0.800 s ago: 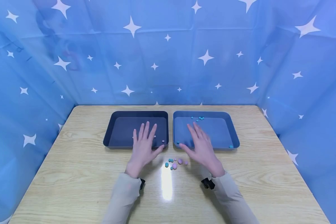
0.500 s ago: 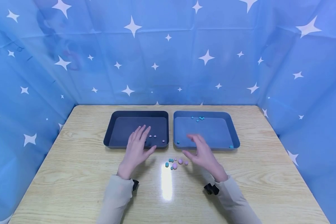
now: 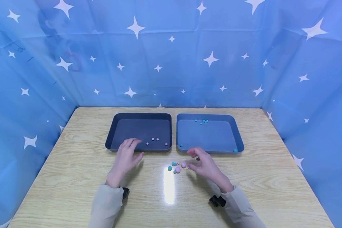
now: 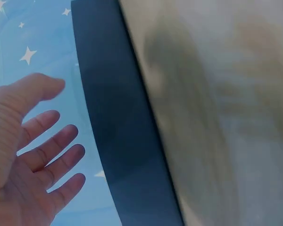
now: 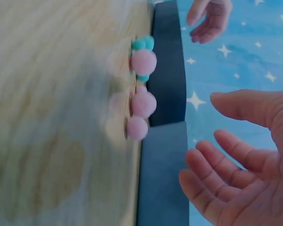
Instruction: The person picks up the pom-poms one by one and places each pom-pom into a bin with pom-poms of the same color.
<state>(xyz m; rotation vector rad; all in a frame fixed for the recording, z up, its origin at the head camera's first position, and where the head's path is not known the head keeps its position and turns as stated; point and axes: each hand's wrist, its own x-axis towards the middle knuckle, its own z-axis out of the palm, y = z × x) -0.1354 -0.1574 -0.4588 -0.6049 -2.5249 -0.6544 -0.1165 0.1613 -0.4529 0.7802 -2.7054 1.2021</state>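
A small group of pink pompoms (image 3: 178, 170) and teal pompoms (image 3: 169, 168) lies on the table in front of two trays. My right hand (image 3: 206, 164) hovers at the right side of this group, thumb and fingers apart and loosely bent, holding nothing. In the right wrist view the pink pompoms (image 5: 144, 104) sit to the left of that hand's fingertips. Over the front edge of the dark tray (image 3: 139, 128) is my left hand (image 3: 124, 160), its fingers relaxed around an unfilled gap. The left wrist view shows its thumb and fingers spread near the tray's wall (image 4: 118, 113).
Several small pale pink pompoms (image 3: 153, 139) lie in the dark tray. The blue tray (image 3: 216, 134) beside it holds several teal pompoms (image 3: 205, 121), mostly near its back wall. A blue star-patterned curtain (image 3: 171, 79) encloses the wooden table (image 3: 68, 177) at the back and sides.
Both hands have drawn back toward the front from above the trays. My left hand has also shifted left, uncovering pink pompoms in the dark tray; the right has come down beside the loose group.
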